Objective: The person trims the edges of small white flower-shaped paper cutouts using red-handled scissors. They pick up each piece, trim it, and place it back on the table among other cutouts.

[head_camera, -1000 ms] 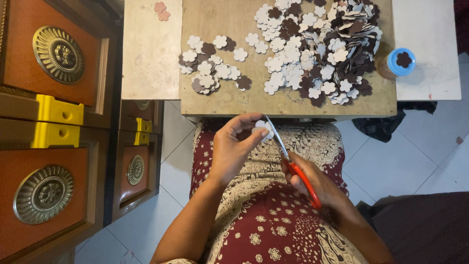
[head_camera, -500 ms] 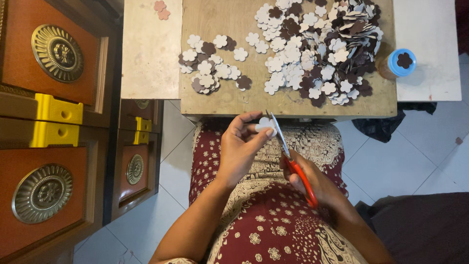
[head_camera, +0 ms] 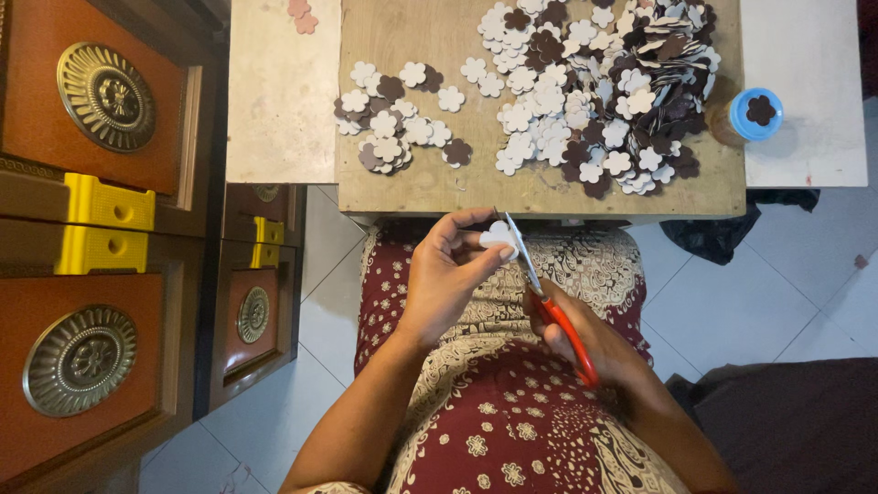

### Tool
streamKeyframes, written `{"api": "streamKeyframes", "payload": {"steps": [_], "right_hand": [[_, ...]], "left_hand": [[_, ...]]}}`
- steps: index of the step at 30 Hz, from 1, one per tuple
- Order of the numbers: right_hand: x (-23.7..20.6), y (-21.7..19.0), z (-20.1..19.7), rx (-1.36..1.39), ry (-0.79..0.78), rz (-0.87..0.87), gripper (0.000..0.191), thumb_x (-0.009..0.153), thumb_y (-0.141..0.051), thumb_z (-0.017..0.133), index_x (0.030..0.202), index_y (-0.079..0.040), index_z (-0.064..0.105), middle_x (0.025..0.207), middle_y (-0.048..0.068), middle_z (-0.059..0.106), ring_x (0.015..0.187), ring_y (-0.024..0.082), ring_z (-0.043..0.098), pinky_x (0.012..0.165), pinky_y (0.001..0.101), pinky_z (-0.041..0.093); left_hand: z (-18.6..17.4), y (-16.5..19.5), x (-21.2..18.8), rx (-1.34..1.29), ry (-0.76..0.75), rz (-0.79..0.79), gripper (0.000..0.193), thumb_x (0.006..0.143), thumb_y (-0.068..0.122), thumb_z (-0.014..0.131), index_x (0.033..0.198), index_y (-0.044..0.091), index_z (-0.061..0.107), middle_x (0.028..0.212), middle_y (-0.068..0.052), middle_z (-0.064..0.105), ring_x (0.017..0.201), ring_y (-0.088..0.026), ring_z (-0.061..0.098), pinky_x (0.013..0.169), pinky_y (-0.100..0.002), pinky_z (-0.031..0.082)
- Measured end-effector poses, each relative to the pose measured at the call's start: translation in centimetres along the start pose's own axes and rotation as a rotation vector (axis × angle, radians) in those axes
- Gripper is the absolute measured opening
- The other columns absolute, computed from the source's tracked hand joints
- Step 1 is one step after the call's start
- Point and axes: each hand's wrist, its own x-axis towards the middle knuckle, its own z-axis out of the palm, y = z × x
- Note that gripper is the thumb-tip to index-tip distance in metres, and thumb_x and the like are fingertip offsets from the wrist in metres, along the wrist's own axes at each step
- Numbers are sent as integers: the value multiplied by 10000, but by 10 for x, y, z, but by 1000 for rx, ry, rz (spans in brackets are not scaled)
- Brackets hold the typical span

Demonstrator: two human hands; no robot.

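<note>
My left hand (head_camera: 448,274) pinches a small white flower-shaped cutout (head_camera: 498,235) over my lap. My right hand (head_camera: 585,343) grips red-handled scissors (head_camera: 549,302), whose blades touch the right edge of the cutout. Both hands hover just below the front edge of a brown board (head_camera: 430,174). On the board lie a small pile of white and dark brown flower cutouts (head_camera: 393,119) at the left and a large heap of the same cutouts (head_camera: 594,91) at the right.
A jar with a blue lid (head_camera: 752,114) stands at the board's right edge on a white tabletop (head_camera: 805,82). Dark red wooden cabinet doors with brass medallions (head_camera: 101,91) and yellow blocks (head_camera: 105,224) fill the left. The floor is of white tiles (head_camera: 732,302).
The left hand has turned the white cutout slightly and the scissors have shifted a little along its edge. The piles on the board are unchanged.
</note>
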Motion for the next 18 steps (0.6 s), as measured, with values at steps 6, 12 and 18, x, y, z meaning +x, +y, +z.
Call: {"api": "streamKeyframes", "payload": {"steps": [6,12,18], "right_hand": [[-1,9,-2,0,-20,-11,921,794,-947,275,1079,-107,522,708,9,514,558,149,516,444,333,468],[-2,6,-6,-23,-37,-30,857,836,-917,316,1027,-108,526,713,14,533,573,144,550,486,335,483],[0,1,-9,-59,-49,-47,807,869,-882,349,991,-109,545,738,15,529,609,150,529,533,336,482]], "left_hand": [[-5,1,0,34,5,-1,516,867,17,792,1340,-29,590,985,-64,709,895,-95,714,767,-205,576],[-8,1,2,24,37,-21,549,853,15,799,1354,-27,580,959,-53,710,878,-89,717,762,-197,575],[-9,3,3,-8,37,15,568,860,7,795,1370,-31,549,962,-58,703,854,-82,696,732,-198,559]]}}
